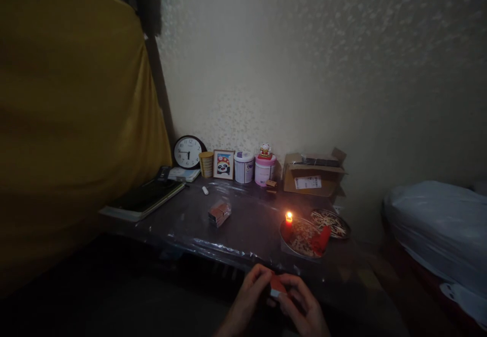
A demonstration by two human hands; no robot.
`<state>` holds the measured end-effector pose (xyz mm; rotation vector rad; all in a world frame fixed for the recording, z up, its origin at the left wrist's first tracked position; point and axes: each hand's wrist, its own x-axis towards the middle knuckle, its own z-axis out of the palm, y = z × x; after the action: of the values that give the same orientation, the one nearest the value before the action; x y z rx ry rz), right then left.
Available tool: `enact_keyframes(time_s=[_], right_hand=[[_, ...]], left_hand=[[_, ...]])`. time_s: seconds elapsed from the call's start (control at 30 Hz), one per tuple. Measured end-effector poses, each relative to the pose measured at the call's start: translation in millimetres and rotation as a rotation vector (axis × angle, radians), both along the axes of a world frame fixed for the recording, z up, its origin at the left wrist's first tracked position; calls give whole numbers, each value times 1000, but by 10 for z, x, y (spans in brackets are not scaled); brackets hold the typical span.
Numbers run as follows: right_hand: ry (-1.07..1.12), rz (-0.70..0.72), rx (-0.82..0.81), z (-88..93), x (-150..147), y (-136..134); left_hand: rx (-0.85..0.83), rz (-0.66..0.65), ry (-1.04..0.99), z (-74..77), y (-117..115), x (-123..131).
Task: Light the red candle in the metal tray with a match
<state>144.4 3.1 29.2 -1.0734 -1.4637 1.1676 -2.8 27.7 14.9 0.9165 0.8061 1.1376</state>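
Note:
In front of the table's near edge, a small reddish matchbox (277,285) with a pale end is held between both hands. My left hand (253,291) pinches its left side with thumb and fingers. From the right, my right hand (302,301) grips it, fingers curled round. Just beyond them a lit red candle (288,228) stands at the left of a round tray (300,254) of small pale bits. A second red piece (321,239) leans at that tray's right. Behind it, a dark plate (344,234) bears several thin pale sticks.
A plastic-wrapped pack of small boxes (219,212) and a small white object (205,190) lie on the plastic-covered table (247,230). Along the wall stand a clock (188,153), a framed panda picture (223,165), two tubs and a cardboard box (314,177). Books (146,197) lie left.

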Motion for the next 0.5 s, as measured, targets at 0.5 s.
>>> enact_keyframes(time_s=[0.5], right_hand=[[20,-40,-13,-54,-11,-36]], left_hand=[[-23,-42,12,-10,-4,18]])
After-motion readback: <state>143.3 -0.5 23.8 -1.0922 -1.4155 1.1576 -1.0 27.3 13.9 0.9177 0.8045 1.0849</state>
